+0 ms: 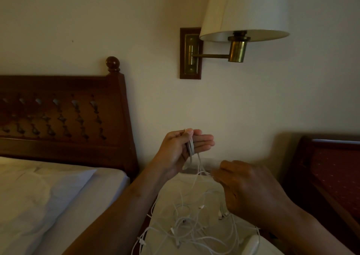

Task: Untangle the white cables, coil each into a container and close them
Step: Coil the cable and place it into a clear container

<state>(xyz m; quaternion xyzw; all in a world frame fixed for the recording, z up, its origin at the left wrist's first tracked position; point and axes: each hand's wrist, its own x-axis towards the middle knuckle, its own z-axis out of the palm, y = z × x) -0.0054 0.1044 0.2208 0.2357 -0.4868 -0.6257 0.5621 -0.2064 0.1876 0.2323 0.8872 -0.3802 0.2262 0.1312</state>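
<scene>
My left hand [181, 149] is raised in front of the wall and holds a small coil of white cable [191, 147], the thumb pinching its end against the fingers. From the coil a strand runs down to my right hand [247, 188], whose curled fingers pinch it near the fingertips. Below both hands a tangle of white cables [194, 227] with several plugs lies on a white-covered bedside surface [169, 192]. A white rounded object [253, 243], perhaps a container, sits at the surface's front right; I cannot tell what it is.
A bed with white sheets [48, 200] and a dark carved headboard [62, 116] lies to the left. A brass wall lamp [237, 48] with a cream shade hangs above. A red upholstered chair [335, 173] stands at the right.
</scene>
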